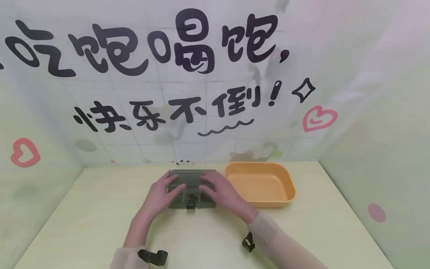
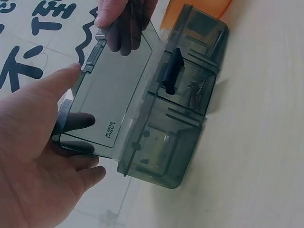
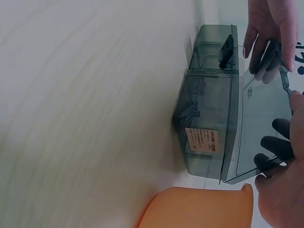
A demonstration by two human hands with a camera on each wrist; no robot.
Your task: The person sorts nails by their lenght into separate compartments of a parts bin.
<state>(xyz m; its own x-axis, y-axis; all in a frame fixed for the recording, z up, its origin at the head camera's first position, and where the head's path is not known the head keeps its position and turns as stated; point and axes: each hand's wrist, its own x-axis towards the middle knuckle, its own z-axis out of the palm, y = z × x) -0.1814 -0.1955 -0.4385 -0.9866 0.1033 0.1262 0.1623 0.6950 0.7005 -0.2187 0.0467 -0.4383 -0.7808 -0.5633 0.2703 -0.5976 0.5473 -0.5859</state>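
A see-through grey plastic box point(image 1: 209, 205) with inner compartments stands on the table, its hinged lid point(image 2: 111, 90) raised at the back. My left hand point(image 1: 158, 196) grips one end of the lid, thumb on the near face and fingers seen through the plastic behind it. At the other end my right hand point(image 1: 224, 191) holds the lid the same way. A dark latch point(image 2: 173, 71) sits on the front of the box. Small metal pieces point(image 2: 196, 92) lie in the middle compartment. A printed label point(image 3: 202, 139) shows through the box wall in the right wrist view.
An orange tray point(image 1: 265, 204) stands just right of the box, close to the right forearm. Behind both is a wall point(image 1: 208, 145) with black lettering. Side walls flank the pale wooden table point(image 1: 201, 239). Black straps with mounts point(image 1: 154, 257) are on the wrists.
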